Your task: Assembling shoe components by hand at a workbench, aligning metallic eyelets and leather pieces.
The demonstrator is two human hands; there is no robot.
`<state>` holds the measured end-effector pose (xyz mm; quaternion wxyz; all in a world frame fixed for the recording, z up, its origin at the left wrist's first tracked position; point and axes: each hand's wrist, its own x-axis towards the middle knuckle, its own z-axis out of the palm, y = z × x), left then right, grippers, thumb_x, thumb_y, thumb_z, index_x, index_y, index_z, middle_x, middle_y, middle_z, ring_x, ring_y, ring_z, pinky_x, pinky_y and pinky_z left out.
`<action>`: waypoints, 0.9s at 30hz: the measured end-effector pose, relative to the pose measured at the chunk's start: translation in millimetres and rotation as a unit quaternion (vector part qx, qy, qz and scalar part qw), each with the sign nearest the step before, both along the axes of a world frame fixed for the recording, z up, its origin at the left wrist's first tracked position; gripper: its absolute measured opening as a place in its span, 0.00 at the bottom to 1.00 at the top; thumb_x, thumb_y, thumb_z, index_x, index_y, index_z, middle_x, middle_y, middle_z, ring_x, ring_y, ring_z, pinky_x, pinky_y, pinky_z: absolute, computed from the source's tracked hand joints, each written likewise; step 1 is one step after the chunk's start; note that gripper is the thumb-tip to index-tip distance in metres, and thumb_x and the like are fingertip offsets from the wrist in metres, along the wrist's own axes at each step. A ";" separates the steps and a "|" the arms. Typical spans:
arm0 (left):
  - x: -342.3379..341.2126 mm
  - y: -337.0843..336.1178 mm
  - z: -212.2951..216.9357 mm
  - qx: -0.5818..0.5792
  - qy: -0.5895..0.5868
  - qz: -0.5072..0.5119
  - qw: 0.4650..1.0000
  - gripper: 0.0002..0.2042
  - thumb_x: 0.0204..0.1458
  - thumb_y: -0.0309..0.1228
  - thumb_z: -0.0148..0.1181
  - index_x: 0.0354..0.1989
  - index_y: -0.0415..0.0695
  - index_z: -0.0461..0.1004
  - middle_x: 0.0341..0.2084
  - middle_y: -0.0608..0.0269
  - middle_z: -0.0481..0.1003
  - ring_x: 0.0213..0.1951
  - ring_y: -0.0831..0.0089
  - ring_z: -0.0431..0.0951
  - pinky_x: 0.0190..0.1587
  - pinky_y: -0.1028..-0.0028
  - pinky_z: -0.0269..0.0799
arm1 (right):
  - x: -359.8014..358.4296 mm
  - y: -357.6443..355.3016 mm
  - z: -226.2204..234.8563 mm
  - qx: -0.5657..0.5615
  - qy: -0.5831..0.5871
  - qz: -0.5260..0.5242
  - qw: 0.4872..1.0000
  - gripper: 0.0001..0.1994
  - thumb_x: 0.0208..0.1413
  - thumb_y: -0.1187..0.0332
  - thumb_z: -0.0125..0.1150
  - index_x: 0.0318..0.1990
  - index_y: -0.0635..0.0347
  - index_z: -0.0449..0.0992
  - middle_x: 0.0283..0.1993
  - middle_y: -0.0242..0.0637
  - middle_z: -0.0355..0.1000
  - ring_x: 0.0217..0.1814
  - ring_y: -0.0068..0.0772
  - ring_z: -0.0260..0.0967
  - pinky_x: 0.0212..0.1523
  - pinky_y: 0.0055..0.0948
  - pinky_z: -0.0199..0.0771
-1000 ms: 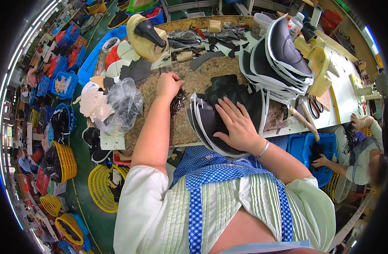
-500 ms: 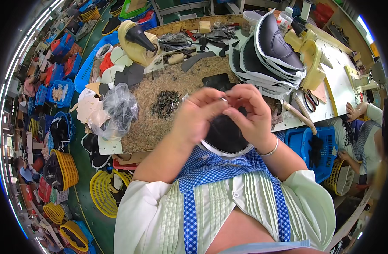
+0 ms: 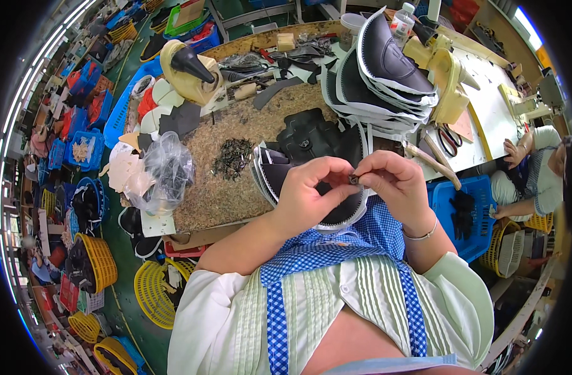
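My left hand (image 3: 318, 192) and my right hand (image 3: 395, 187) meet at the fingertips, thumbs and forefingers pinched on a small dark piece (image 3: 353, 179). Its kind is too small to make out. Below them, partly hidden by my hands, lies a curved black panel with a white toothed edge (image 3: 345, 215), overlapping my checked apron. Just beyond my hands a black moulded piece with an emblem (image 3: 304, 134) rests flat among the panels. To the left is a heap of small black scraps (image 3: 233, 156) on the speckled board (image 3: 204, 187).
A tall stack of black, white-edged panels (image 3: 386, 81) stands at the back right, by black-handled scissors (image 3: 449, 140). A clear plastic bag (image 3: 168, 172) lies on the left. A blue basket (image 3: 464, 215) is at my right; a co-worker's hand (image 3: 514, 152) shows farther right.
My hands have come lower and to the right, fingertips still together. The black moulded piece and the panels behind my hands now show more fully. The view has shifted slightly.
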<state>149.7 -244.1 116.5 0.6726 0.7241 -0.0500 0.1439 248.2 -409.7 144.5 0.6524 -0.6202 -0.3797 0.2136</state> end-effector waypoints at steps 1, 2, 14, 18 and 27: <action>-1.2 -2.9 4.3 0.014 -0.016 0.011 1.000 0.17 0.43 0.17 0.66 0.44 0.38 0.72 0.35 0.65 0.76 0.36 0.79 0.76 0.40 0.78 0.72 | -0.5 -1.6 1.9 -0.004 0.009 0.007 1.000 0.04 0.52 0.82 0.59 0.35 0.67 0.75 0.34 0.31 0.73 0.36 0.18 0.70 0.40 0.18 0.71; -2.4 -5.2 8.1 0.028 -0.032 0.022 0.999 0.18 0.43 0.17 0.67 0.45 0.38 0.72 0.35 0.64 0.76 0.36 0.79 0.76 0.40 0.78 0.72 | 0.6 -2.9 -0.2 0.005 0.081 0.027 0.996 0.04 0.53 0.81 0.60 0.37 0.68 0.75 0.34 0.33 0.74 0.37 0.20 0.71 0.40 0.19 0.71; 5.2 5.9 12.6 0.375 -0.297 0.122 0.870 0.15 0.39 0.25 0.70 0.37 0.39 0.76 0.30 0.55 0.76 0.28 0.62 0.78 0.30 0.72 0.74 | 1.2 -4.0 -20.9 0.097 0.400 0.064 0.909 0.06 0.50 0.78 0.65 0.35 0.64 0.73 0.30 0.33 0.73 0.30 0.21 0.70 0.32 0.17 0.71; 3.3 13.9 5.3 0.276 -0.184 0.024 0.943 0.12 0.44 0.22 0.66 0.39 0.37 0.76 0.33 0.55 0.76 0.33 0.65 0.79 0.35 0.72 0.74 | -1.5 -2.1 -22.5 0.092 0.397 0.046 0.912 0.05 0.50 0.78 0.64 0.34 0.64 0.74 0.29 0.32 0.74 0.29 0.21 0.70 0.30 0.20 0.71; 8.5 2.1 21.2 0.166 -0.128 0.054 0.976 0.08 0.44 0.16 0.61 0.33 0.39 0.75 0.34 0.56 0.78 0.37 0.65 0.79 0.40 0.73 0.75 | -14.9 0.4 -10.2 0.042 -0.398 -0.161 0.902 0.11 0.39 0.78 0.68 0.31 0.62 0.74 0.35 0.39 0.70 0.30 0.36 0.69 0.29 0.27 0.71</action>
